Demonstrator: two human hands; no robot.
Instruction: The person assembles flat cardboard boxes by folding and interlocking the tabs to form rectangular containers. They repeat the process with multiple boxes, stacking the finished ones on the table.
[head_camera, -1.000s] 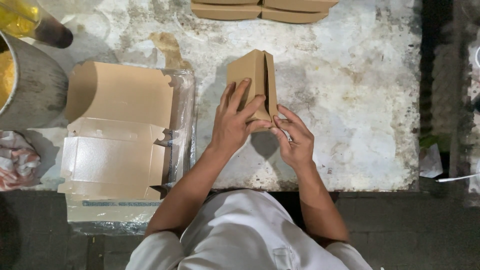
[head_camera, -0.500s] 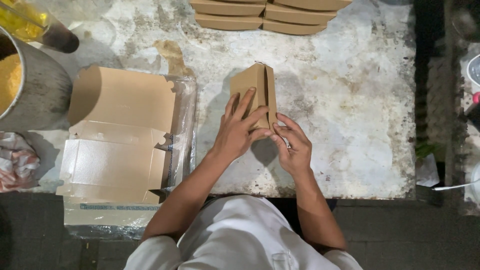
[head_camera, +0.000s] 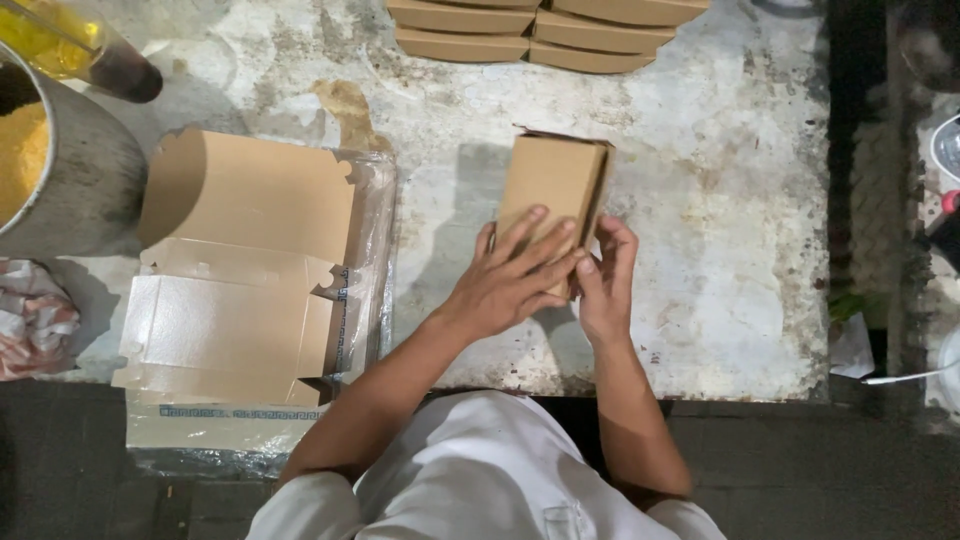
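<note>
A brown cardboard box (head_camera: 553, 180), partly folded, stands on the worn white table (head_camera: 720, 230) in front of me. My left hand (head_camera: 510, 275) lies flat against its near face with fingers spread. My right hand (head_camera: 606, 280) grips the box's right edge, thumb by the left hand's fingertips. Both hands hold the same box.
A stack of flat unfolded box blanks (head_camera: 240, 270) lies on clear plastic at the left. Folded closed boxes (head_camera: 530, 25) sit in rows at the table's far edge. A metal pot with yellow contents (head_camera: 50, 170) stands at far left, a crumpled wrapper (head_camera: 30, 320) below it.
The box has turned so its broad face is toward me, and both hands shifted up along it. The camera view moved slightly, showing more stacked boxes at the top.
</note>
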